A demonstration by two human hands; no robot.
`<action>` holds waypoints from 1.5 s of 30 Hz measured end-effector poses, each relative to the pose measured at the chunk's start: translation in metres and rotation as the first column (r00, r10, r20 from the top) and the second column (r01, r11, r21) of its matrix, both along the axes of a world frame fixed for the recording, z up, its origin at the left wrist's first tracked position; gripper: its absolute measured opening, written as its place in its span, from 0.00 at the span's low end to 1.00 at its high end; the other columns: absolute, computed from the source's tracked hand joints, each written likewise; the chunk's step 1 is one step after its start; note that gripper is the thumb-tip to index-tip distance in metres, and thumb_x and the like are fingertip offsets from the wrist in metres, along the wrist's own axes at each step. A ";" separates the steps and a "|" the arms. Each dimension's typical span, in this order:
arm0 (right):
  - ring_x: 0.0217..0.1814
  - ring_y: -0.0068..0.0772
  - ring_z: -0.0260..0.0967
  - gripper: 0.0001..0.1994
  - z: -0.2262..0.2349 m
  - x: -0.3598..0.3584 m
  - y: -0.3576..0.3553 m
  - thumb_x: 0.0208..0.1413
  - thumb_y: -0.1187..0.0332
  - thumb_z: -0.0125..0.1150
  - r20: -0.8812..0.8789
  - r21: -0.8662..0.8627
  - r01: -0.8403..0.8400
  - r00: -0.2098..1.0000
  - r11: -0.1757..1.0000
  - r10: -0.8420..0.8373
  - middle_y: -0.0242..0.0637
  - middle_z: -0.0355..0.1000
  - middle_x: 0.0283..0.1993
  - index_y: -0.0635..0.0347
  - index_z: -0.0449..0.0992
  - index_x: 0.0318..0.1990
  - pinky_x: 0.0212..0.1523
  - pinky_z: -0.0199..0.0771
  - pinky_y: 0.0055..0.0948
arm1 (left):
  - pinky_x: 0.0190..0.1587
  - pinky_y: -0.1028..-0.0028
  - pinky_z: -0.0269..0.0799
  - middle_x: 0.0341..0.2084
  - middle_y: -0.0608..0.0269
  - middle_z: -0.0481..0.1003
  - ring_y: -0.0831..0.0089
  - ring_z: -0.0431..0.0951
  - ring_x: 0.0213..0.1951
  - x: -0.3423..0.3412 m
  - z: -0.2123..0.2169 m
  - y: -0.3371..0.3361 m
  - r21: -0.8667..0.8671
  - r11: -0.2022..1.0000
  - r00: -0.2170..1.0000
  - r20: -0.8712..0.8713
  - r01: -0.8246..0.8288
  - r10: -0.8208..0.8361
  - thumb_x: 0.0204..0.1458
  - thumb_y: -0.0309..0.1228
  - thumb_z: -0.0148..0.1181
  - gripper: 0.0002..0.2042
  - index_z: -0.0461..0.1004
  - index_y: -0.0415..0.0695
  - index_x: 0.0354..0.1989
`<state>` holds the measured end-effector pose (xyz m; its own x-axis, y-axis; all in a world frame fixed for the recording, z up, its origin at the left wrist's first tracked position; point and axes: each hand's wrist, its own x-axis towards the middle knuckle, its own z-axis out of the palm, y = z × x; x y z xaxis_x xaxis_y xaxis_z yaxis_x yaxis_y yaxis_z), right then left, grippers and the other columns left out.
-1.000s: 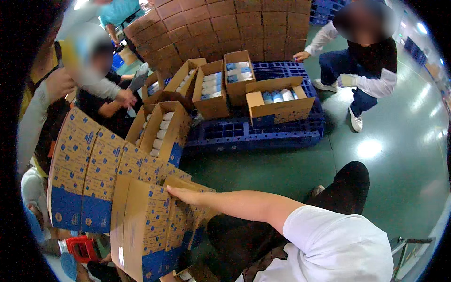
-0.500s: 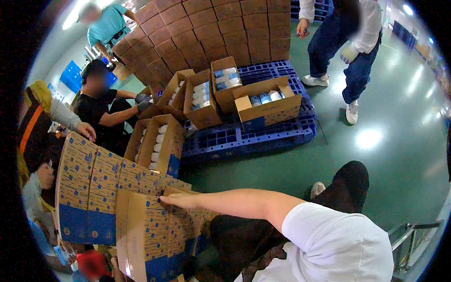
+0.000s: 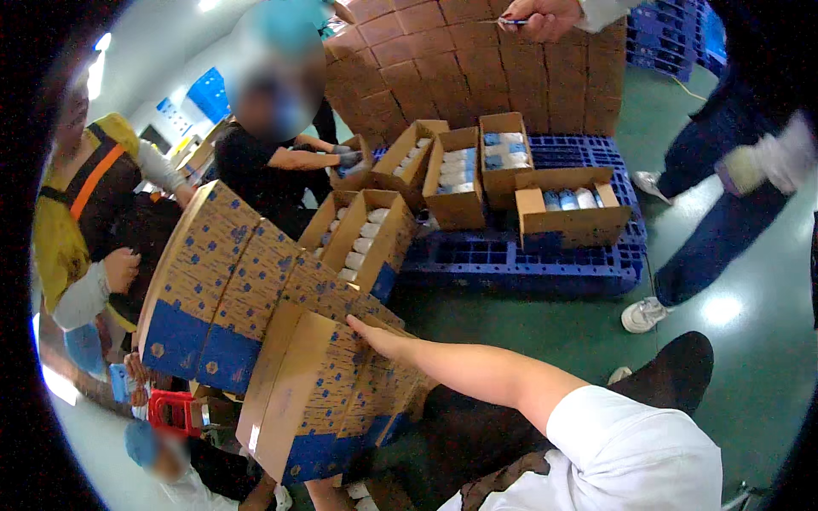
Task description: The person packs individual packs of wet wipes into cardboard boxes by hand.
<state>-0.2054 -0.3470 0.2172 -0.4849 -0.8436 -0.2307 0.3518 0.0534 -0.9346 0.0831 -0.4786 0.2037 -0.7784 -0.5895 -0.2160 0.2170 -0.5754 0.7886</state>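
Observation:
My right hand (image 3: 380, 338) reaches across to the nearer group of patterned brown cartons (image 3: 324, 400) with blue lower bands. Its fingers are stretched out and lie against the top edge of the cartons. Below them, at the lower edge, a bit of my left forearm (image 3: 328, 494) shows; the cartons hide the left hand. These nearer cartons stand tilted against a second row of matching cartons (image 3: 217, 281). A plain cardboard side (image 3: 271, 383) faces left on the nearest one.
Open cartons (image 3: 456, 192) packed with white and blue rolls stand on and beside a blue pallet (image 3: 528, 268). Behind rises a wall of stacked brown boxes (image 3: 477, 77). Several people are around, one person's hand (image 3: 545, 19) holding a small object. A red stool (image 3: 173, 413) is at left.
The view has turned left, so the scene sits further right. My right hand stays on the cartons. The person at right has come closer, a hand now at the top.

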 end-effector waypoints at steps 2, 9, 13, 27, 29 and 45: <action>0.61 0.37 0.52 0.35 -0.023 -0.001 -0.019 0.54 0.37 0.35 0.130 -0.036 0.041 0.991 0.999 -0.036 0.37 0.56 0.61 0.53 0.58 0.60 0.62 0.44 0.35 | 0.55 0.56 0.57 0.52 0.55 0.63 0.58 0.62 0.54 0.011 -0.018 -0.008 0.000 0.998 0.997 -0.051 0.059 -0.059 0.57 0.49 0.35 0.26 0.59 0.43 0.55; 0.58 0.37 0.54 0.35 -0.023 -0.011 0.005 0.52 0.37 0.38 0.062 0.040 -0.060 0.996 0.997 0.058 0.38 0.57 0.59 0.51 0.57 0.60 0.55 0.55 0.37 | 0.51 0.54 0.64 0.47 0.53 0.66 0.56 0.67 0.48 0.003 -0.023 -0.010 -0.168 0.984 0.996 -0.073 -0.066 0.054 0.57 0.48 0.33 0.25 0.61 0.42 0.53; 0.55 0.35 0.57 0.35 -0.007 -0.020 0.038 0.51 0.36 0.41 -0.106 0.212 -0.180 0.973 0.960 0.206 0.39 0.60 0.57 0.52 0.59 0.59 0.47 0.63 0.36 | 0.51 0.58 0.63 0.48 0.53 0.65 0.56 0.67 0.48 0.006 0.014 0.011 -0.020 0.984 0.984 -0.012 -0.179 0.179 0.57 0.46 0.36 0.23 0.60 0.43 0.54; 0.65 0.46 0.45 0.19 -0.119 -0.254 0.376 0.43 0.68 0.55 -0.942 0.225 0.957 0.167 0.182 0.290 0.44 0.54 0.58 0.55 0.66 0.47 0.59 0.49 0.50 | 0.57 0.60 0.54 0.57 0.54 0.56 0.57 0.59 0.56 0.038 -0.081 0.094 -0.496 0.797 0.640 0.746 0.346 0.187 0.53 0.43 0.48 0.27 0.52 0.51 0.60; 0.63 0.44 0.49 0.17 -0.141 -0.265 0.391 0.45 0.71 0.52 -0.921 0.097 0.982 0.027 0.161 0.389 0.43 0.58 0.55 0.54 0.67 0.46 0.60 0.45 0.53 | 0.58 0.61 0.53 0.58 0.54 0.55 0.57 0.58 0.57 0.051 -0.098 0.109 -0.493 0.720 0.528 0.824 0.488 0.206 0.52 0.43 0.50 0.28 0.51 0.52 0.61; 0.41 0.44 0.68 0.07 -0.145 -0.286 0.425 0.41 0.72 0.55 -0.895 0.417 0.552 0.111 0.722 0.432 0.39 0.71 0.34 0.57 0.74 0.31 0.40 0.70 0.40 | 0.45 0.70 0.66 0.43 0.55 0.68 0.64 0.69 0.43 -0.113 -0.052 0.212 -0.967 0.065 0.853 0.247 0.245 0.460 0.48 0.26 0.57 0.09 0.70 0.40 0.39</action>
<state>-0.4914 0.0782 0.0718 -0.7101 -0.6940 0.1188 -0.7038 0.6955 -0.1447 -0.0297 -0.2663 0.1515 -0.7091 -0.5874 0.3901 -0.3192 0.7607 0.5652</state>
